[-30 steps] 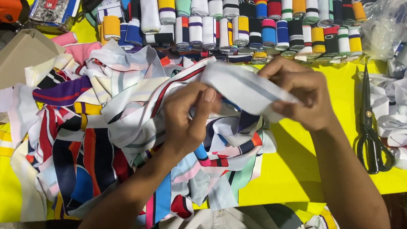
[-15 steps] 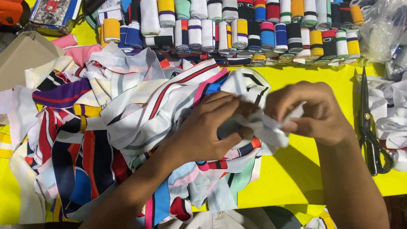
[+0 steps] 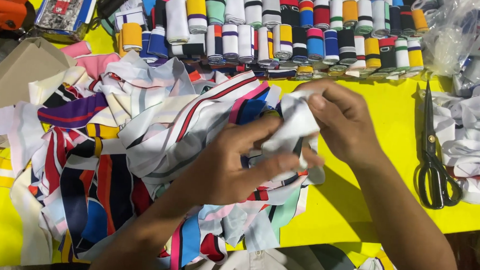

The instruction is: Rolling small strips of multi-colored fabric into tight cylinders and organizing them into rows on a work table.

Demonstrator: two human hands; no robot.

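White fabric strip [image 3: 293, 126] sits bunched between both hands above the pile of striped ribbing scraps [image 3: 144, 147] on the yellow table [image 3: 389, 129]. Left hand [image 3: 233, 166] and right hand [image 3: 341, 120] pinch it closed. It looks soft, light, floppy; best gripped at its ends.

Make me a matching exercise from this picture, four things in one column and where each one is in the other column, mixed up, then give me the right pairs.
Things:
1. scissors
2. white strip
3. fabric rolls
4. pile of striped strips

Places:
A. lined up along the far edge of the yellow table
B. heaped on the left part of the table
C. lying flat, right of the hands
D. held between the left hand and right hand

Pairs: 1-C, 2-D, 3-A, 4-B
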